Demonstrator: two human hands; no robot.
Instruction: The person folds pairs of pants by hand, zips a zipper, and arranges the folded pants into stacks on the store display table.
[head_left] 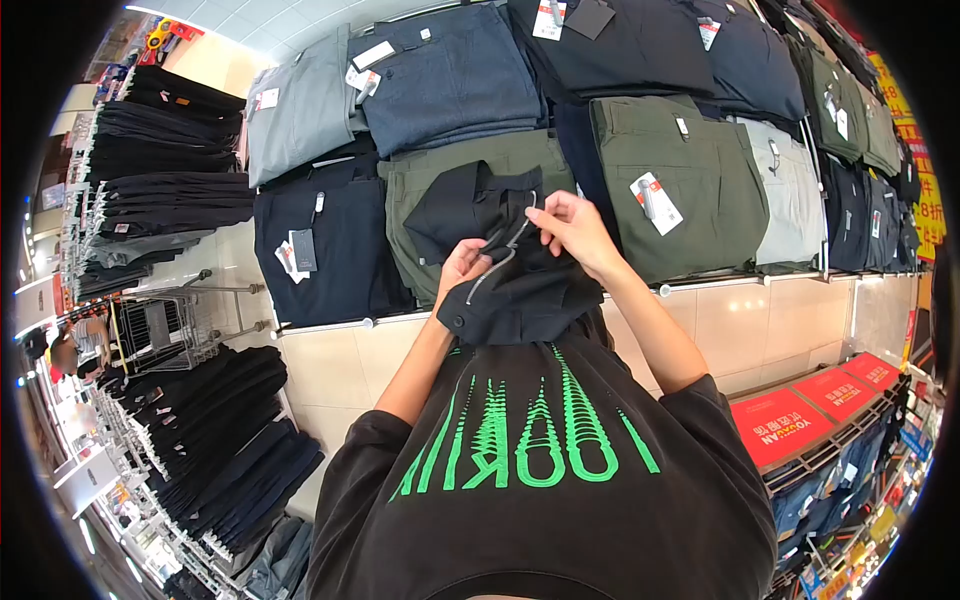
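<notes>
1. A shopper in a black T-shirt (560,530) with green lettering handles a black garment (530,305), bunched just in front of the chest, its dark button (459,322) showing at the lower left.

2. A pale, curved hanger piece (490,279) lies across the dark cloth, its long axis slanting from lower left to upper right, directly between the two hands.

3. The right hand (575,228) is nearer the hanger piece, meeting its upper end; the left hand (462,268) sits beside the lower curve, slightly closer to the body.

4. The right grip is pinched nearly closed, thumb and forefinger together on that upper end, the other fingers loosely curled.

5. The left grip is curled in on the black garment, fingers bent around gathered cloth near a small dark part; whether it also touches the hanger piece cannot be told.

6. Behind the hands, folded olive trousers (399,185) lie partly covered by black cloth, with navy trousers (340,245) to the left and tagged green trousers (710,215) to the right, above a white shelf rail (345,324).
</notes>
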